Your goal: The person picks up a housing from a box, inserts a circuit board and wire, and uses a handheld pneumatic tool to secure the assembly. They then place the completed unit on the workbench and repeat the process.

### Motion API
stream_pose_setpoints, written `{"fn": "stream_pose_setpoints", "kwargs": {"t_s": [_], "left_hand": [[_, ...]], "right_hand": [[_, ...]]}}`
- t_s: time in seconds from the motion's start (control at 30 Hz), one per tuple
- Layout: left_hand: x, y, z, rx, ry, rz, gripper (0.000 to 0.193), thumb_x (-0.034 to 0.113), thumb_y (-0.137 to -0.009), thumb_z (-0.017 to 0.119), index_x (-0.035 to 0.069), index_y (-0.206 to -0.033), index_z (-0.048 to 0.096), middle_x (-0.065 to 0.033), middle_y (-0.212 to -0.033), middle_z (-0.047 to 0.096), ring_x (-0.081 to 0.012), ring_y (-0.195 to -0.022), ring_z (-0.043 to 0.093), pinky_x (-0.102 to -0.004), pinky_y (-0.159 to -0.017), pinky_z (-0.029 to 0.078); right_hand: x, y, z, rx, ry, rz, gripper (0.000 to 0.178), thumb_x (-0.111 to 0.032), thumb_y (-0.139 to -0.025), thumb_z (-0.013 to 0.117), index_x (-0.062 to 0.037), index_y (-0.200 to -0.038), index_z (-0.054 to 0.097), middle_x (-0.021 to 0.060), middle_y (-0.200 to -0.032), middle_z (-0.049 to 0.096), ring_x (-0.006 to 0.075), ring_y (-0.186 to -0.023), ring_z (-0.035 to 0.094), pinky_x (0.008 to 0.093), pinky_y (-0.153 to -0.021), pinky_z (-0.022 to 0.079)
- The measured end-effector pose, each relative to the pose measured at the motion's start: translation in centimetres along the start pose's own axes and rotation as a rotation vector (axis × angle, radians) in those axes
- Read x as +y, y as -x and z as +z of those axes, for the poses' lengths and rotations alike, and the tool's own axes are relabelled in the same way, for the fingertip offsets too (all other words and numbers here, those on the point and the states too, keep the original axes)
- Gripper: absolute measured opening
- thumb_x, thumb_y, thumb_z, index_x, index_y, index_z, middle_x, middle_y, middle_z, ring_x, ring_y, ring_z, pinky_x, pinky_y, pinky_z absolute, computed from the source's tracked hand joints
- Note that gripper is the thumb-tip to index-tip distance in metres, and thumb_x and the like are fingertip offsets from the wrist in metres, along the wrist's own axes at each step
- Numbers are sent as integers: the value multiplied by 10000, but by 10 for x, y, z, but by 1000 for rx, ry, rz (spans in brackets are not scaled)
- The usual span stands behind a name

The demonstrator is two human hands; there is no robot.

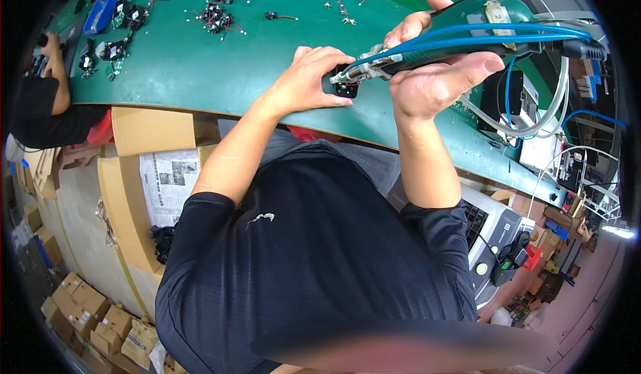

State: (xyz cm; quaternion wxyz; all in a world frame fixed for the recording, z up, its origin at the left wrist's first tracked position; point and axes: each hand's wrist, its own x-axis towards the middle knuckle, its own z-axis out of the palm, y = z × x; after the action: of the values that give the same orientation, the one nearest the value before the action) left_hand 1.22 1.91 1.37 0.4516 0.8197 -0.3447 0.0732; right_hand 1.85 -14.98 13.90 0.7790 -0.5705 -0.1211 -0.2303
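Note:
A dark green power screwdriver with blue tubes along its side lies slanted over the bench. My right hand is wrapped around its front part, fingers on the far side and thumb sticking out. Its metal nose points down left onto a small black part on the bench. My left hand grips that part from the left, with fingers beyond it and thumb on the near side. The tool nose and my fingers hide much of the part.
On the green bench lie clusters of small wired parts, loose connectors and a blue tray. Pale hoses hang at right. A person's arm is at far left. Cardboard boxes and a grey machine stand below the bench edge.

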Motion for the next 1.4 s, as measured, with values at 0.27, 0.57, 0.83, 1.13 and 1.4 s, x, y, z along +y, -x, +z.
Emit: {"fn": "stream_pose_setpoints", "kwargs": {"t_s": [0.27, 0.57, 0.83, 1.13, 1.4], "left_hand": [[-6, 0, -1, 5, 31, 10, 747, 407, -681, 925, 108, -1310, 655, -53, -1201, 675, -227, -1159, 615, -375, -1000, 360], [-3, -6, -9, -73, -15, -37, 789, 375, -707, 908, 114, -1379, 589, -84, -1276, 629, -258, -1221, 585, -419, -1043, 353], [-67, -108, -86, 25, -411, -252, 734, 315, -742, 869, 79, -1378, 587, -116, -1341, 607, -305, -1289, 575, -454, -1086, 387], [-214, -176, -118, -82, -585, -458, 872, 151, -766, 871, 171, -1526, 444, -87, -1577, 423, -295, -1453, 437, -532, -1119, 394], [-75, -85, -154, 306, -341, 94, 454, 104, -906, 748, 78, -1341, 622, -127, -1412, 581, -329, -1317, 557, -437, -1091, 456]], "right_hand": [[3, 5, 12, 102, 8, 19, 1103, -981, -823, 211, 9, -1167, 557, 101, -711, 574, 209, -581, 556, 323, -578, 492], [-51, -57, -17, -300, -313, -132, 1144, -980, -809, 318, 27, -1302, 541, 108, -800, 603, 214, -667, 588, 350, -629, 507], [-81, -40, -44, 129, 225, -449, 695, -567, -1075, 436, -12, -1485, 353, 144, -1107, 645, 216, -847, 642, 325, -717, 568], [-64, 13, -82, 125, 461, -288, 565, -188, -1041, 606, 23, -1474, 313, 171, -1237, 587, 206, -959, 634, 380, -861, 571], [-52, 22, -28, -394, 728, -857, 420, -68, -883, 722, 7, -1271, 578, 175, -1009, 681, 368, -963, 679, 448, -900, 560]]}}
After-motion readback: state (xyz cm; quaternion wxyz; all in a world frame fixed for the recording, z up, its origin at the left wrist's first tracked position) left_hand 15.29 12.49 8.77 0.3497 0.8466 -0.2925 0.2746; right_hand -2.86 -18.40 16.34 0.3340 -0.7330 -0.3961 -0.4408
